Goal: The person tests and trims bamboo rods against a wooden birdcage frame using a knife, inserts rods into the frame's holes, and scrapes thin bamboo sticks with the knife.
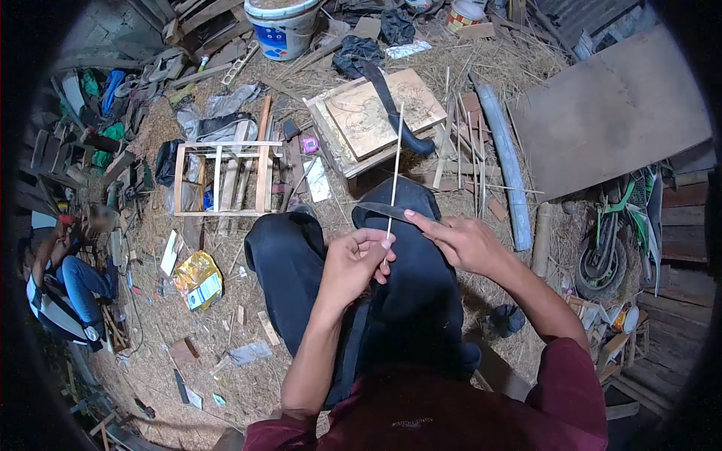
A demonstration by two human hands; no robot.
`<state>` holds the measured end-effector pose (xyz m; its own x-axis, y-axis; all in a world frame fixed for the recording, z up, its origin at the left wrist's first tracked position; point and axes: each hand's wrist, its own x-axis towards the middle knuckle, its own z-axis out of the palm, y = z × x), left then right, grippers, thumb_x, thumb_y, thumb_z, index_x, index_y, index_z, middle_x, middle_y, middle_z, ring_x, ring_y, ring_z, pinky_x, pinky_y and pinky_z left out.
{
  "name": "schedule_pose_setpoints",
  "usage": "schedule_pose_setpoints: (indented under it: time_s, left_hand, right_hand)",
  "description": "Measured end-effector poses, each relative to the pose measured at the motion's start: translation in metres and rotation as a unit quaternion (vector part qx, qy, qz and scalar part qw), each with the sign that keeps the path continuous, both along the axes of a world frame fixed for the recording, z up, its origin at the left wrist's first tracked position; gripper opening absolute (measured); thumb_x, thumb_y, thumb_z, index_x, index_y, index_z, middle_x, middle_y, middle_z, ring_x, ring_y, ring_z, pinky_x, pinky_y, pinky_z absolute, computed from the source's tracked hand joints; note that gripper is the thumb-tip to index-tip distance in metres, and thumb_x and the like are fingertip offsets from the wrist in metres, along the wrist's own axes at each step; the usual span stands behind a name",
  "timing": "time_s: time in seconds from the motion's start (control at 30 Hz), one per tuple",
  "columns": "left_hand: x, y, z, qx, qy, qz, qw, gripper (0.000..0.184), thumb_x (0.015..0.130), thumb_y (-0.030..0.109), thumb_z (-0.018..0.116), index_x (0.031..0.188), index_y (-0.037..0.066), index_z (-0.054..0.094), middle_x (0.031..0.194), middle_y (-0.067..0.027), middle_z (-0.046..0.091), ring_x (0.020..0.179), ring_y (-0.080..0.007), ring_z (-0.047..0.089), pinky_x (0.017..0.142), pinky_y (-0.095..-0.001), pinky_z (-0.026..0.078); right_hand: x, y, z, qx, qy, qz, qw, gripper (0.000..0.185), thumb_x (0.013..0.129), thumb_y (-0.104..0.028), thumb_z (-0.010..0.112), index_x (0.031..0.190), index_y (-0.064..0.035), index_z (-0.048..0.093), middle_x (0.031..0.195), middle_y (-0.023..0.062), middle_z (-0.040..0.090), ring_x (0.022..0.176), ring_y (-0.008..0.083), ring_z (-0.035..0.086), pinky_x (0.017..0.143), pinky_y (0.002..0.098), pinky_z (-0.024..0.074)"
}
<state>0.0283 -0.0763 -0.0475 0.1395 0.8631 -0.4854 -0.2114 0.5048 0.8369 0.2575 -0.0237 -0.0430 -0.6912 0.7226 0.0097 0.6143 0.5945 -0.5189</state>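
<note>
My left hand (358, 263) pinches the lower end of a thin pale wooden stick (397, 161), which points away from me over my right knee. In my right hand (465, 242) is a knife, its dark blade (382, 210) lying across the stick just above my left fingers. The index finger stretches along the back of the knife, and the handle is hidden in my palm. Beyond my knees, a machete (387, 94) with a dark curved handle rests on a wooden board (353, 120) on a low block.
A small wooden frame (222, 180) stands on the straw-covered ground at left. Several thin sticks and a grey pipe (504, 165) lie to the right, near a large flat panel (617, 113) and a motorbike (613, 240). Another person (68, 278) sits at far left. A bucket (282, 34) stands behind.
</note>
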Motion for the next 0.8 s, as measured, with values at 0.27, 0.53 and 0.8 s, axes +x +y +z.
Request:
schedule_pose_setpoints:
  time_s: [0.27, 0.53, 0.8]
  left_hand:
    - [0.019, 0.019, 0.011, 0.019, 0.073, -0.026, 0.997, 0.015, 0.091, 0.01, 0.062, 0.093, -0.004, 0.064, 0.072, -0.0079, 0.064, 0.047, -0.009, 0.053, 0.044, -0.0231, 0.041]
    - [0.013, -0.009, 0.01, -0.033, -0.022, -0.009, 0.999, 0.018, 0.09, 0.013, 0.066, 0.098, -0.003, 0.065, 0.076, -0.0079, 0.067, 0.051, -0.0071, 0.054, 0.045, -0.0205, 0.041]
    - [0.025, -0.008, -0.009, 0.067, 0.177, 0.038, 0.981, 0.017, 0.085, 0.011, 0.067, 0.079, -0.005, 0.065, 0.064, -0.0055, 0.064, 0.049, -0.0104, 0.054, 0.046, -0.0261, 0.04]
  right_hand:
    - [-0.014, 0.003, 0.002, 0.03, 0.18, -0.056, 0.982, 0.05, 0.091, -0.012, 0.057, 0.14, -0.0142, 0.047, 0.074, 0.0164, 0.062, 0.065, 0.0349, 0.061, 0.062, 0.043, 0.0495]
    - [-0.014, -0.003, -0.001, 0.017, 0.036, -0.055, 0.998, 0.057, 0.088, -0.013, 0.059, 0.142, -0.0256, 0.046, 0.071, 0.0144, 0.059, 0.065, 0.0349, 0.06, 0.06, 0.0451, 0.0476]
    - [-0.002, -0.014, 0.005, -0.008, -0.001, 0.036, 0.999, 0.053, 0.091, -0.017, 0.056, 0.141, -0.0314, 0.046, 0.064, 0.0111, 0.056, 0.056, 0.0308, 0.059, 0.05, 0.0414, 0.0477]
